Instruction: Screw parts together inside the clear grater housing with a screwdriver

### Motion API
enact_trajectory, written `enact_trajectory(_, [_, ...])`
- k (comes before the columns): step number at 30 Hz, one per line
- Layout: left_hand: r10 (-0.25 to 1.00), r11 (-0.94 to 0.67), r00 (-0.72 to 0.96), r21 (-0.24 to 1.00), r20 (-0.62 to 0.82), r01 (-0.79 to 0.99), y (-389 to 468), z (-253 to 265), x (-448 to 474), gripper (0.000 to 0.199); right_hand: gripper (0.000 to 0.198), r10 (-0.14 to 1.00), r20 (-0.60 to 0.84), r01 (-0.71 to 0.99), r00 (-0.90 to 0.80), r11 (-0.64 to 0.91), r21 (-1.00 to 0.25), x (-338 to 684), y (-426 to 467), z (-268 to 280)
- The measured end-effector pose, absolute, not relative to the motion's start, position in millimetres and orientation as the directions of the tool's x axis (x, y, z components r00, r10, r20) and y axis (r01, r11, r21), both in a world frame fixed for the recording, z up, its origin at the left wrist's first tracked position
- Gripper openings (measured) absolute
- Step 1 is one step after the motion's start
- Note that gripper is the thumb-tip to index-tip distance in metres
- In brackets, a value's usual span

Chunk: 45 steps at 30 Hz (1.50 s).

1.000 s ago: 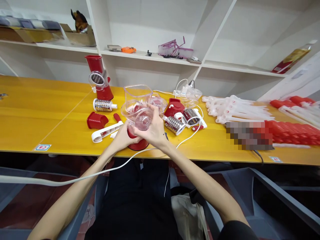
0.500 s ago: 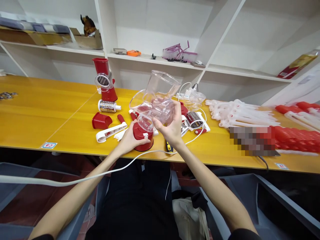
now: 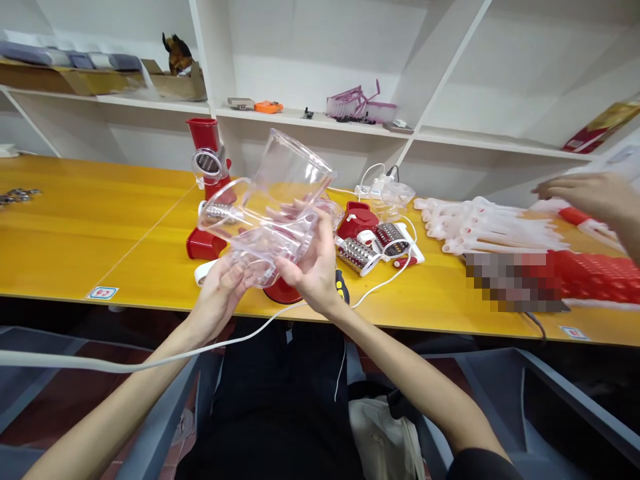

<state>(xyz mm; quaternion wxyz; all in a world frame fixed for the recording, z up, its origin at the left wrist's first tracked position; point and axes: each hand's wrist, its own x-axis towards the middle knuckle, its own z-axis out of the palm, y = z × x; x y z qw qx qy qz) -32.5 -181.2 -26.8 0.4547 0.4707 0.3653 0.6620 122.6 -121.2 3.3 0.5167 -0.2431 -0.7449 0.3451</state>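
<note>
Both my hands grip a clear plastic grater housing, held tilted above the front of the table. My right hand wraps its right side, thumb in front. Fingers of my left hand close on its lower left edge. Beneath it a red base is mostly hidden by the housing and my hands. A red hopper piece and the end of a white handle show at the left. Metal grater drums and another red base lie to the right.
An assembled red rotary grater stands at the back left. A white cable crosses the table and my left forearm. White plastic handles are piled at the right, where another person's hand reaches in. A yellow-black tool lies near the edge.
My left hand has let go of the red base and taken hold of the clear housing. The housing and my right hand have moved left and down. Another person's hand has appeared at the right.
</note>
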Motion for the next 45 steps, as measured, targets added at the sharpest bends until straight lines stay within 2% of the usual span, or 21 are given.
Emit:
enact_trajectory(2, [0.939, -0.337, -0.171, 0.888, 0.297, -0.311, -183, -20, -28, 0.080, 0.098, 0.706, 0.585, -0.009, -0.399, 0.635, -0.772, 115, -126, 7])
enact_trajectory(9, [0.913, -0.385, -0.266, 0.866, 0.308, -0.318, -189, -21, -52, 0.065, 0.108, 0.697, 0.530, 0.067, -0.483, 0.633, -0.771, 133, -125, 11])
enact_trajectory(15, [0.923, -0.366, -0.245, 0.876, 0.298, -0.314, -188, -27, -45, 0.066, 0.104, 0.646, 0.538, 0.068, -0.542, 0.672, -0.738, 135, -143, 21])
enact_trajectory(20, [0.909, -0.397, -0.281, 0.846, 0.308, -0.357, -183, -15, -42, 0.063, 0.089, 0.639, 0.552, 0.206, -0.537, 0.733, -0.648, 160, -120, 45])
enact_trajectory(23, [0.901, -0.396, -0.338, 0.838, 0.274, -0.375, -184, -13, -47, 0.064, 0.094, 0.694, 0.563, 0.385, -0.449, 0.718, -0.579, 186, -79, 57])
enact_trajectory(26, [0.884, -0.407, -0.391, 0.834, 0.257, -0.372, -188, -17, -48, 0.071, 0.106, 0.710, 0.427, 0.536, -0.560, 0.704, -0.467, 203, -37, 60])
enact_trajectory(29, [0.889, -0.396, -0.388, 0.832, 0.242, -0.389, -190, -23, -46, 0.075, 0.105, 0.716, 0.232, 0.628, -0.658, 0.693, -0.354, 205, -7, 53])
enact_trajectory(33, [0.896, -0.384, -0.378, 0.832, 0.232, -0.399, -193, -28, -49, 0.066, 0.092, 0.688, 0.112, 0.649, -0.717, 0.718, -0.251, 202, 17, 38])
enact_trajectory(38, [0.890, -0.379, -0.406, 0.836, 0.210, -0.398, -194, -35, -55, 0.063, 0.089, 0.648, 0.135, 0.624, -0.750, 0.760, -0.181, 202, 38, 28])
enact_trajectory(45, [0.900, -0.380, -0.379, 0.812, 0.215, -0.443, -192, -43, -59, 0.069, 0.088, 0.673, 0.119, 0.659, -0.730, 0.739, -0.138, 199, 60, 29])
